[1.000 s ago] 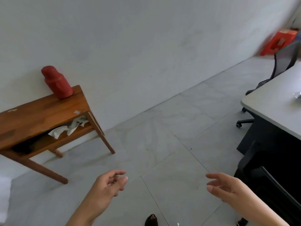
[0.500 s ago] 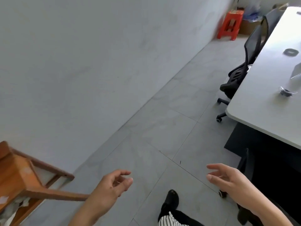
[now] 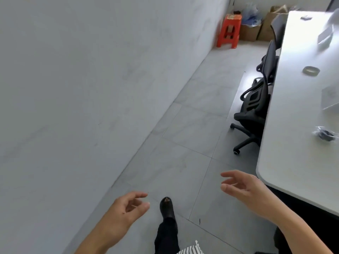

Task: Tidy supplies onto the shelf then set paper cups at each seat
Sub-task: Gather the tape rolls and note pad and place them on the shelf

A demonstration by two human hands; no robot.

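My left hand (image 3: pixel 126 209) hangs over the grey floor at the lower middle, fingers loosely curled, holding nothing. My right hand (image 3: pixel 242 187) is out in front near the corner of the long white table (image 3: pixel 293 125), fingers relaxed and empty. On the table lie a roll of tape (image 3: pixel 311 71), a small dark item in clear wrap (image 3: pixel 324 135) and blurred clear plastic things (image 3: pixel 325 36) further back. No paper cups and no shelf are in view.
A black office chair (image 3: pixel 256 109) is pushed under the table's left side. A red plastic stool (image 3: pixel 229 31) and cardboard boxes with bags (image 3: pixel 256 24) stand at the far wall. A grey wall runs along the left. My foot (image 3: pixel 166 208) steps on the tiled floor.
The view has swung right, away from the wooden side table, which has left the frame. More of the white table and the chair now show. Both hands stay empty.
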